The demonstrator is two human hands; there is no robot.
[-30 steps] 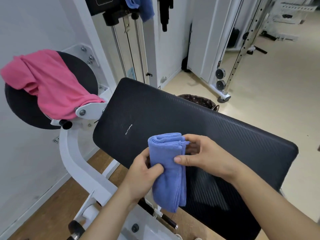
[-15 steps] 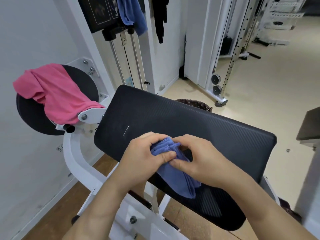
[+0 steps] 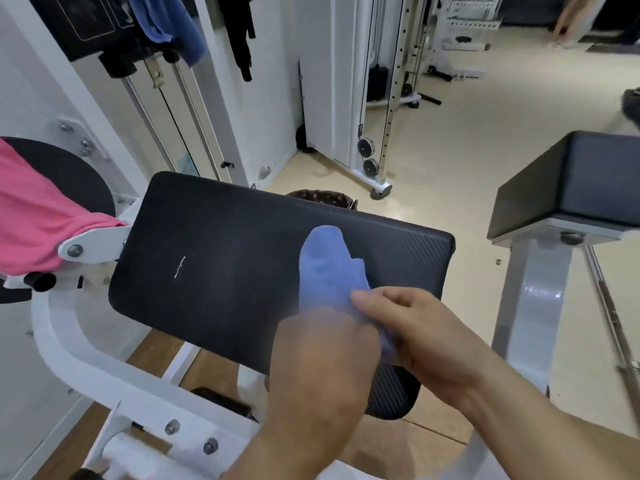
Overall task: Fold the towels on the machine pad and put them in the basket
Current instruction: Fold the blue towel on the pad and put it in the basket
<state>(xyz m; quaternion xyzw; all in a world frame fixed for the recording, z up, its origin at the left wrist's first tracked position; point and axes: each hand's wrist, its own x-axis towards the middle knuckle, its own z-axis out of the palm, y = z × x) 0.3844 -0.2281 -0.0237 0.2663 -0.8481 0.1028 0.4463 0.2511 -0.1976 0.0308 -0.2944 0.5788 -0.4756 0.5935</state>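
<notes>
Left hand [image 3: 322, 351] and right hand [image 3: 422, 337] shifted rightward over pad [image 3: 214, 254]; blue towel [image 3: 325, 268] now sticking up

Motion smears the left hand [image 3: 322, 358]; I can't read its fingers. The blue towel [image 3: 325, 268] has its near end buried under that hand and the right hand [image 3: 426, 337]. At the towel's 12 o'clock, only the basket [image 3: 322, 195] rim clears the pad [image 3: 214, 258]. The pink towel [image 3: 31, 220] is cropped at the 9 o'clock edge. A figure [image 3: 571, 15] at 1 o'clock is blurred and cut off.

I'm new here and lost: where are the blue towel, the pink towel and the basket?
blue towel [image 3: 325, 268]: head view, upper folded end.
pink towel [image 3: 31, 216]: head view, middle of cloth.
basket [image 3: 318, 197]: head view, its visible rim.
</notes>
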